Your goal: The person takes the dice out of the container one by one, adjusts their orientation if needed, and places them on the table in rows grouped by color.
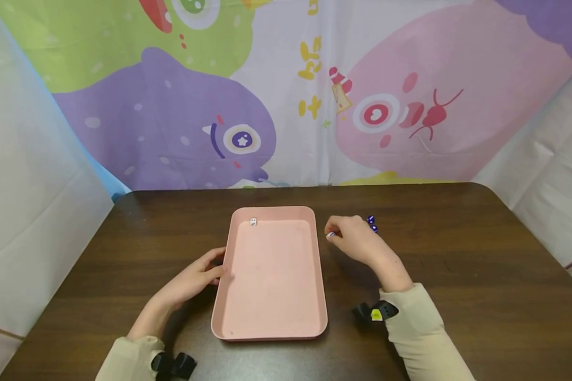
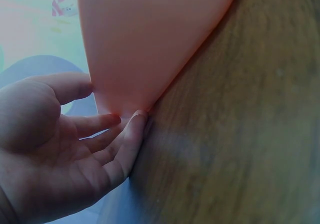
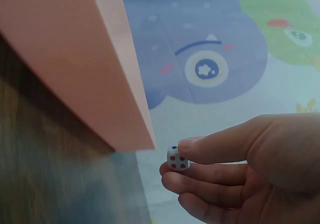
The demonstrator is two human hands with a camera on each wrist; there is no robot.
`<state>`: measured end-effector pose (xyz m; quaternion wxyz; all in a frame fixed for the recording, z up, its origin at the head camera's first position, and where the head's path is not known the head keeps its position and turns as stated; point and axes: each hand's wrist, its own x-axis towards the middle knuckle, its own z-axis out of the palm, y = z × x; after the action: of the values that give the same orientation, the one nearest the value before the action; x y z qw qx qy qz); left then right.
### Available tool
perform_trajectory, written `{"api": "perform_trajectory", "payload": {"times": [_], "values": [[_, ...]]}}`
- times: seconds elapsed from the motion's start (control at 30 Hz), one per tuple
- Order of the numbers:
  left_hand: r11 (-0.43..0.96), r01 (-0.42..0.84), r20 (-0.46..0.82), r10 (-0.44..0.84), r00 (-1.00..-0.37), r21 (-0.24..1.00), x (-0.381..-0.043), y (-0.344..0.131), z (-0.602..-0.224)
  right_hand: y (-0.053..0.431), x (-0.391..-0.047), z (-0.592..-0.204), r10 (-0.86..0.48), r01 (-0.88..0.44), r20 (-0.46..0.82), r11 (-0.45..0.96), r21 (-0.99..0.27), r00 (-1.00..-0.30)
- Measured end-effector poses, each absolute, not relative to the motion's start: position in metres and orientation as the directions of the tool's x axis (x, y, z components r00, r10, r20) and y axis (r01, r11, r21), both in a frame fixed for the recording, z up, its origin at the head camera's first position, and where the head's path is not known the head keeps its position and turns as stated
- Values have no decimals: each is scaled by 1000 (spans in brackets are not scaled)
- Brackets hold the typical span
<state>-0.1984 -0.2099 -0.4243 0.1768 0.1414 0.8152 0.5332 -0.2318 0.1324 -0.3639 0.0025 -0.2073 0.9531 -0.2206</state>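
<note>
Between thumb and fingertips, my right hand (image 1: 359, 241) pinches a white die (image 3: 178, 159) with red and blue pips, just right of the pink tray (image 1: 324, 296). In the right wrist view, the die is beside the tray's outer wall. Another white die (image 1: 253, 221) lies inside the tray at its far left corner. Two dark blue dice (image 1: 371, 219) sit on the table beyond my right hand, partly behind it. My left hand (image 1: 193, 278) touches the tray's left side; its fingertips (image 2: 137, 118) rest against the outer wall, the fingers loosely extended.
The dark brown wooden table (image 1: 457, 275) extends around the tray on every side. Behind its far edge hangs a cloth (image 1: 291, 143) printed with cartoon creatures. White cloth (image 1: 38, 211) covers the left and right sides. Both wrists wear black straps.
</note>
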Motion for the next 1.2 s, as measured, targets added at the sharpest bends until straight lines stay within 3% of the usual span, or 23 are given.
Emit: {"api": "perform_trajectory", "payload": {"times": [0.37, 1.2], "values": [[386, 38, -140, 422, -896, 922, -198, -210, -425, 163, -231, -372, -374, -370, 69, 844, -389, -925], [409, 70, -123, 427, -896, 910, -199, -209, -425, 187, -238, -382, -196, -164, -66, 930, -330, -978]]}}
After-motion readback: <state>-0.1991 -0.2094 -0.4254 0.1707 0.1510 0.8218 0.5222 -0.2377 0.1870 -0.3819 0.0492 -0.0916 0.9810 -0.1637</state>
